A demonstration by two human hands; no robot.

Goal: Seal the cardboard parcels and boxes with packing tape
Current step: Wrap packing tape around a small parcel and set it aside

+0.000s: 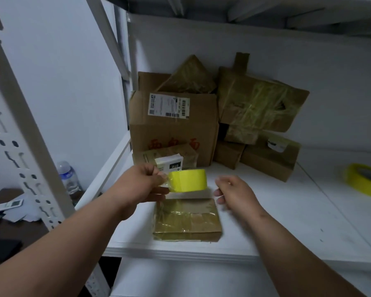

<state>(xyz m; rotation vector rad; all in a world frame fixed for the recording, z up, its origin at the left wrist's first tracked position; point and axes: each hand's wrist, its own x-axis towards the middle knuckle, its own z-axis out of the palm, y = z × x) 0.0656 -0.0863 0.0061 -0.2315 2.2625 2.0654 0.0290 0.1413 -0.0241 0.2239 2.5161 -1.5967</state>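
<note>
A small flat cardboard parcel (187, 219), wrapped in shiny tape, lies near the front edge of the white shelf (287, 221). Just beyond and above it my left hand (147, 183) grips a yellow roll of packing tape (187, 180) by its left side. My right hand (234, 192) hovers to the right of the roll, fingers loosely curled and holding nothing. It touches neither the roll nor the parcel.
A stack of taped cardboard boxes (174, 125) and parcels (259, 103) fills the back of the shelf. A second yellow tape roll (366, 179) lies at the far right. A perforated metal upright (22, 136) stands left, with a water bottle (69, 176) and a desk beyond.
</note>
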